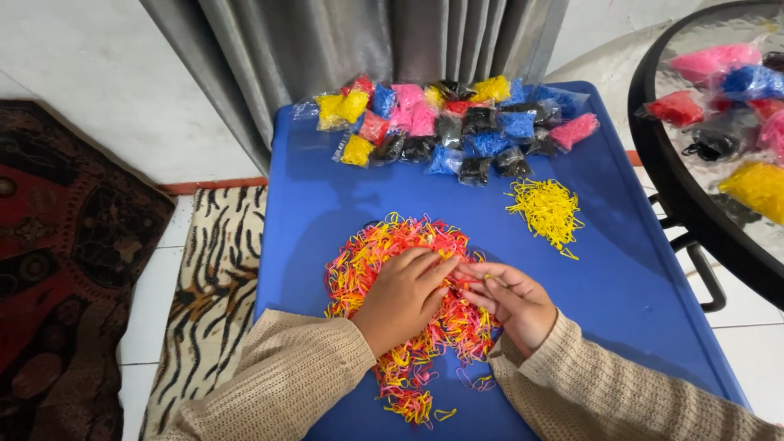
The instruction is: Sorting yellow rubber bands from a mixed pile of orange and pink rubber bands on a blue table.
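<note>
A mixed heap of small pink, orange and yellow rubber bands lies on a blue table. My left hand rests palm down on the middle of the heap. My right hand lies at the heap's right edge, its fingertips touching the left hand's fingers and pinching at the bands. Whether a band is held between the fingers is hidden. A separate small pile of yellow bands sits to the upper right of both hands. Both arms wear beige knit sleeves.
Several small bags of coloured bands in yellow, pink, blue, black and red crowd the table's far edge. A round glass table with more bags stands at the right. Grey curtain behind; rugs on the tiled floor at left.
</note>
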